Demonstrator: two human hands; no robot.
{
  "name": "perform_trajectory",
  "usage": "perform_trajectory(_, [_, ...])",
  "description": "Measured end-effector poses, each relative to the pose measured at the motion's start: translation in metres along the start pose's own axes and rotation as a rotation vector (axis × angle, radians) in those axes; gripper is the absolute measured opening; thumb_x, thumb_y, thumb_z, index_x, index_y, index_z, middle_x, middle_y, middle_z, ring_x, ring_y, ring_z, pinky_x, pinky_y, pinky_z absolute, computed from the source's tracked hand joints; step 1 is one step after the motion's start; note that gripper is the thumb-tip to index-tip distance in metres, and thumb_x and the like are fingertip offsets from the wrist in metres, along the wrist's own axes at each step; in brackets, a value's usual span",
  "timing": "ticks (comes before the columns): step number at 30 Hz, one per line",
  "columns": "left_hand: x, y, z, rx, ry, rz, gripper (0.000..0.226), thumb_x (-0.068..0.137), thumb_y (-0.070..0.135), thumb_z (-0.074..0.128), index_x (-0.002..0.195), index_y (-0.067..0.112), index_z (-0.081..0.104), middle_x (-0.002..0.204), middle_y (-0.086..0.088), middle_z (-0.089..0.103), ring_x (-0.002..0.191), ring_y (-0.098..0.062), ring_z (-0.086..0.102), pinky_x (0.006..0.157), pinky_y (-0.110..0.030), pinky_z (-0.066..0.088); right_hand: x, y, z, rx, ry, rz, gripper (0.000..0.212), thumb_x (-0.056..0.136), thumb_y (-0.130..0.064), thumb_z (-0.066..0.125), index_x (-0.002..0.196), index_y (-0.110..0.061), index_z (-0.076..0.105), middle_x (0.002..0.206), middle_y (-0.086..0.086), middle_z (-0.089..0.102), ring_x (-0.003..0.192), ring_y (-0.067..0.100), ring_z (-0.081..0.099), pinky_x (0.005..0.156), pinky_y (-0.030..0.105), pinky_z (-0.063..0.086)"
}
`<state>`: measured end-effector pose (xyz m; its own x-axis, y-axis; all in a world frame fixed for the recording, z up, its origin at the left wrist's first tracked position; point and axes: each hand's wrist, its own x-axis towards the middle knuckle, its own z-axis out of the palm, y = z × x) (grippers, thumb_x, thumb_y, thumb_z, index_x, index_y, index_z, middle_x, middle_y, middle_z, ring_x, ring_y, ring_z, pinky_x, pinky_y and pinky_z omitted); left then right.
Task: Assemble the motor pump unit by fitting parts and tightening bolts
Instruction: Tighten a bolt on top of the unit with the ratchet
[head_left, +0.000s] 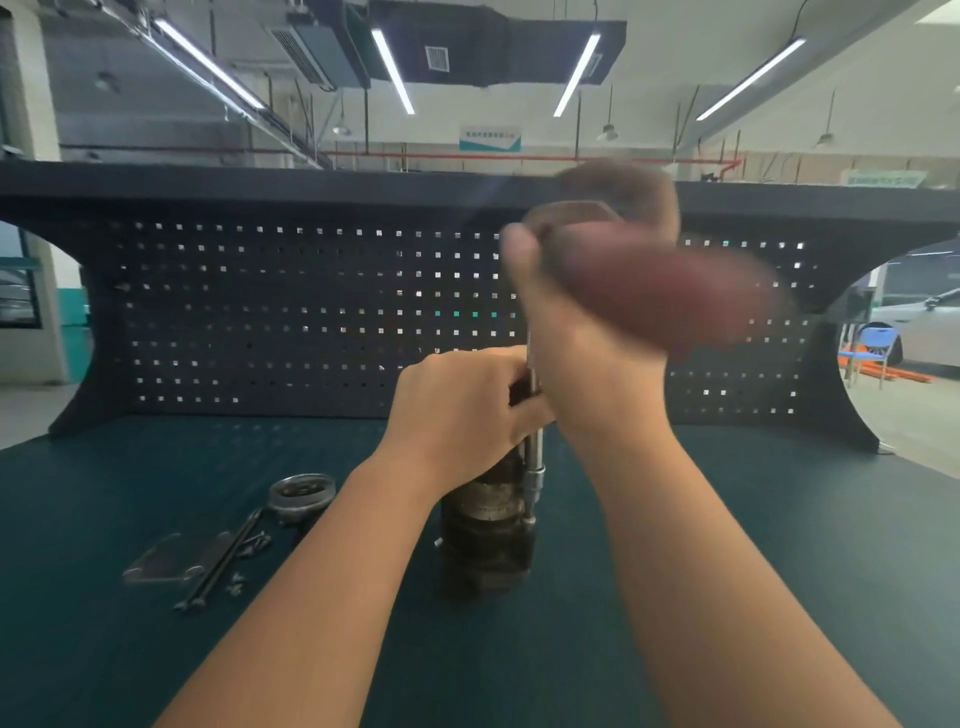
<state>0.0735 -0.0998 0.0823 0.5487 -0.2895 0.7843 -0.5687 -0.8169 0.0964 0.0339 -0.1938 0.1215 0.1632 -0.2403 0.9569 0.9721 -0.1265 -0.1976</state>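
Bench top: dark teal work surface, filling the lower view.
Back panel: black pegboard with square holes, standing at the bench's rear edge, its sides cut into curves.
Top shelf: dark ledge across the pegboard.
Ceiling: pale, with long light strips, dark ducts and a red pipe.
Right opening: blue chair, white car.
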Motion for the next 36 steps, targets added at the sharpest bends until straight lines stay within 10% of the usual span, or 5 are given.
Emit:
perform_trajectory(7, [0.002,-0.006,0.007,-0.031,0.007,-0.019,0.041,0.079,0.071,0.028,0.099,0.053,0.059,0.073,0.02,0.067,0.07,-0.005,0.058,0.058,-0.019,0.035,0.027,0.011,-0.034,0.688,0.451,0.677,0.017,0.098,-0.029,0.052,0.086,-0.016,0.052,0.059,-0.001,0.06,0.042,0.011,0.04,0.046,0.019,0.032])
perform_trajectory(16, [-0.001,-0.003,0.007,-0.054,-0.014,-0.076,0.024,0.082,0.01,0.043,0.06,0.007,0.053,0.055,-0.005,0.052,0.065,-0.036,0.056,0.056,-0.035,0.042,-0.005,-0.005,0.017,-0.543,-0.105,-0.276,0.012,0.082,-0.021,0.056,0.085,-0.013,0.065,0.077,-0.006,0.066,0.073,0.018,0.06,0.061,0.035,0.047])
perform_trajectory(20, [0.0,-0.003,0.004,-0.036,-0.008,-0.018,0.032,0.076,0.036,0.03,0.047,0.023,0.038,0.045,0.01,0.039,0.054,-0.028,0.046,0.049,-0.028,0.028,0.0,0.001,0.005,-0.346,-0.193,-0.276,0.019,0.079,-0.019,0.053,0.084,-0.006,0.067,0.077,-0.001,0.064,0.073,0.019,0.06,0.062,0.038,0.049])
perform_trajectory(27, [0.004,-0.006,0.01,0.022,-0.024,-0.009,0.044,0.079,0.07,0.027,0.101,0.05,0.059,0.077,0.017,0.069,0.074,-0.009,0.062,0.062,-0.025,0.043,0.014,0.02,-0.022,0.233,0.528,0.558,0.028,0.097,-0.03,0.05,0.097,-0.015,0.073,0.084,-0.011,0.059,0.07,0.004,0.055,0.066,0.02,0.044])
perform_trajectory(36, [-0.001,-0.008,0.017,-0.072,-0.035,-0.138,0.009,0.071,0.032,0.037,0.078,0.026,0.037,0.067,0.023,0.034,0.055,0.008,0.036,0.061,0.003,0.033,-0.01,0.006,0.029,-0.626,-0.115,-0.273,0.019,0.079,-0.017,0.059,0.092,-0.018,0.073,0.109,-0.006,0.068,0.121,0.02,0.05,0.098,0.035,0.022])
